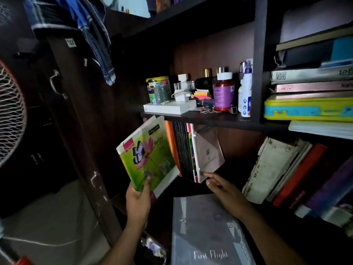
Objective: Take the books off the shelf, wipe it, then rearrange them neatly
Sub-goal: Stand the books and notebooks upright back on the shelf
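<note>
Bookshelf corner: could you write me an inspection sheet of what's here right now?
Surface: dark shelf board, crowded above.
Job's things: green butterfly book tilted out at the lower compartment's left; upright books beside it; leaning books at right; grey "First Flight" book in front.
Clutter: orange pill bottle, white spray bottle, patterned tin, sticky notes.
Hands: left hand grips the green book; right hand open, touching a pale book.
Cables: white charger lead.
Surroundings: fan, hanging clothes, wardrobe door.

Grey book (208, 232) cut off below; fan (9, 111) at left.
</note>
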